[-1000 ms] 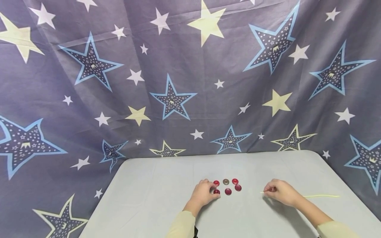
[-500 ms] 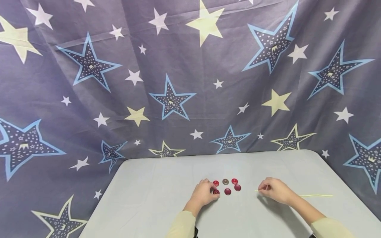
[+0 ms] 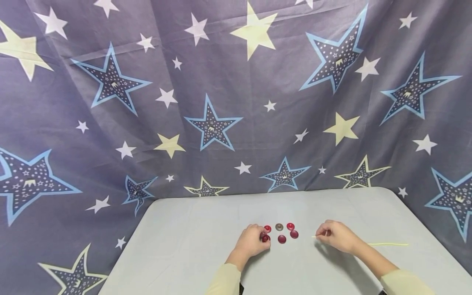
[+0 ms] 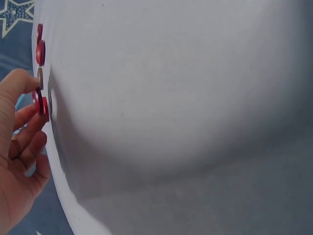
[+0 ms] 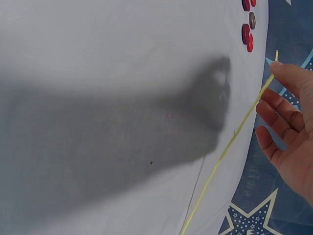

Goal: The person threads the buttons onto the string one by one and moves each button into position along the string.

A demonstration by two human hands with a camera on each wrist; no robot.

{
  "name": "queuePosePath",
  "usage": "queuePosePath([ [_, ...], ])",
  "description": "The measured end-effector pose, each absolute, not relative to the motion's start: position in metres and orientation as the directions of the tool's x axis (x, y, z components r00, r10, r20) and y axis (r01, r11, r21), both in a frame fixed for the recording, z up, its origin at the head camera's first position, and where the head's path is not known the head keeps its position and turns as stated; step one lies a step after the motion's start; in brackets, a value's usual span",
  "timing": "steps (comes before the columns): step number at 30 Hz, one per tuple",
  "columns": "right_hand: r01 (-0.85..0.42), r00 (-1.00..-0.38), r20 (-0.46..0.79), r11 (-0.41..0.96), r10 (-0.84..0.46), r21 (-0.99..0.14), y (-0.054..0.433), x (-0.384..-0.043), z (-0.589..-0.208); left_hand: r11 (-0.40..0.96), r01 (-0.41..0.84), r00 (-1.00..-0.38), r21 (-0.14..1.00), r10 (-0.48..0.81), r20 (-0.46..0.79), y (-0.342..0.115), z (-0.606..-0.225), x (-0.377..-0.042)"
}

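My left hand (image 3: pixel 251 241) pinches a dark red button (image 3: pixel 266 238) between thumb and fingers. In the left wrist view this button (image 4: pixel 37 100) stands tilted on edge, close over the table, with a brighter red button (image 4: pixel 46 108) behind it. My right hand (image 3: pixel 338 236) pinches a thin yellow string (image 3: pixel 387 244) near one end. A short tip pokes out beyond the fingertips, pointing toward the buttons. In the right wrist view the string (image 5: pixel 220 159) runs from thumb and fingers down across the table; its other fingers are loosely bent.
Between the hands lie a bright red button (image 3: pixel 290 226), a grey-brown button (image 3: pixel 279 227) and two dark red ones, the nearer button (image 3: pixel 282 239) at the front. Another red button (image 3: pixel 267 229) sits by my left fingertips. A star-patterned curtain (image 3: pixel 228 164) hangs behind the white table (image 3: pixel 184 246).
My right hand has moved left toward the buttons, drawing the yellow string along. The dark red button at my left hand, flat before, is now tilted up in the fingers.
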State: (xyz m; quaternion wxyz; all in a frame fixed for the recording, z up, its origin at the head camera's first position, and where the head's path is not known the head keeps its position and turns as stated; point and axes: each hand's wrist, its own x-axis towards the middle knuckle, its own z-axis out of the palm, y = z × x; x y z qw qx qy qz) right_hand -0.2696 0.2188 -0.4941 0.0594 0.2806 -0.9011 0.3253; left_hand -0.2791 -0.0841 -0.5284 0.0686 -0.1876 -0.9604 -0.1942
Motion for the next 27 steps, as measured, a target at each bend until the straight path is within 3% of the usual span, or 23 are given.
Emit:
queuePosePath([
  [10, -0.551, -0.830, 0.287, 0.627, -0.479, -0.551, 0.212, -0.271, -0.490, 0.844, 0.393, -0.916, 0.366, 0.321, 0.242, -0.090, -0.523, -0.275],
  [27, -0.548, -0.828, 0.253, 0.627, -0.501, -0.554, 0.197, -0.275, -0.483, 0.669, 0.336, -0.942, 0.663, 0.222, 0.253, -0.094, -0.513, -0.270],
])
